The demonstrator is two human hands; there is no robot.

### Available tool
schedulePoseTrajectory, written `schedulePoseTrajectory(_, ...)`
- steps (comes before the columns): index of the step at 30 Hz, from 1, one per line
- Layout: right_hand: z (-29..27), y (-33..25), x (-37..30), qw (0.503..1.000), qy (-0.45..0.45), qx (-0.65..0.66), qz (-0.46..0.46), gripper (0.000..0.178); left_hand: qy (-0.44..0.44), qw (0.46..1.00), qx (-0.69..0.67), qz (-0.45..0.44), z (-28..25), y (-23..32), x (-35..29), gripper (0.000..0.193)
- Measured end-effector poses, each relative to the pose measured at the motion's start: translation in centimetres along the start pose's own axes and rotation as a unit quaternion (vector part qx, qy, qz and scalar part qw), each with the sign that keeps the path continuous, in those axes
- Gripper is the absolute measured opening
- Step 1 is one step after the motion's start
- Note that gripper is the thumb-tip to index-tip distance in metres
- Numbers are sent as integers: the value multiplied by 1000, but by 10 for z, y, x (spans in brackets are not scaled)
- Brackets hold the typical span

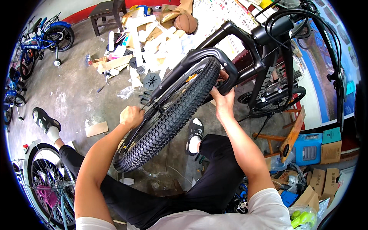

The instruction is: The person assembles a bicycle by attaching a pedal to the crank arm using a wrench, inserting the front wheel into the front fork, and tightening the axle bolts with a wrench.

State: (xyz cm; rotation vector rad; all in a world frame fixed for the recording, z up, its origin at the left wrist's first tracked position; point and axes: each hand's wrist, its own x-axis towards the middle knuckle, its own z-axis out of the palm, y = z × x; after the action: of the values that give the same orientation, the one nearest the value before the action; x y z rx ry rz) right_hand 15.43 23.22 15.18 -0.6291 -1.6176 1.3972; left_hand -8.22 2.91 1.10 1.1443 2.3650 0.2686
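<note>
A black bicycle wheel with a knobby tire (172, 109) stands tilted between my legs, inside a black suspension fork (184, 63). The fork's arch curves over the tire's upper end. My right hand (224, 100) is closed round the fork at the far side of the tire, its thumb against the tread and some fingertips showing under the arch. My left hand (132, 117) is closed beside the wheel's middle, near the fork's lower end; what its fingers hold is hidden. The fork joins a black bicycle frame (264, 36) at the upper right.
Cardboard and foam scraps (149, 34) litter the floor ahead, near a basketball (186, 23) and a dark stool (105, 15). Blue bicycles (57, 34) stand far left, another wheel (50, 184) near left. A wooden stool (293, 134), blue case (308, 148) and boxes (329, 184) are at right.
</note>
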Motion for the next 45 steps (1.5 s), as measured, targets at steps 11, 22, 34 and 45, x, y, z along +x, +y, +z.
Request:
schedulePoseTrajectory(11, 13, 0, -2, 998, 47, 33, 25, 59, 33, 999, 14, 34, 5, -10, 0, 44)
schedulePoseTrajectory(22, -2, 14, 1, 998, 44, 34, 1, 54, 10, 1000, -13, -9, 1, -2, -1, 45)
schedulePoseTrajectory(34, -7, 14, -6, 999, 0, 25, 26, 62, -39, 988, -131, 65, 12, -38, 8, 68)
schedulePoseTrajectory(45, -1, 11, -3, 1000, 1, -24, -3, 57, 31, 993, 80, 82, -15, -6, -25, 20)
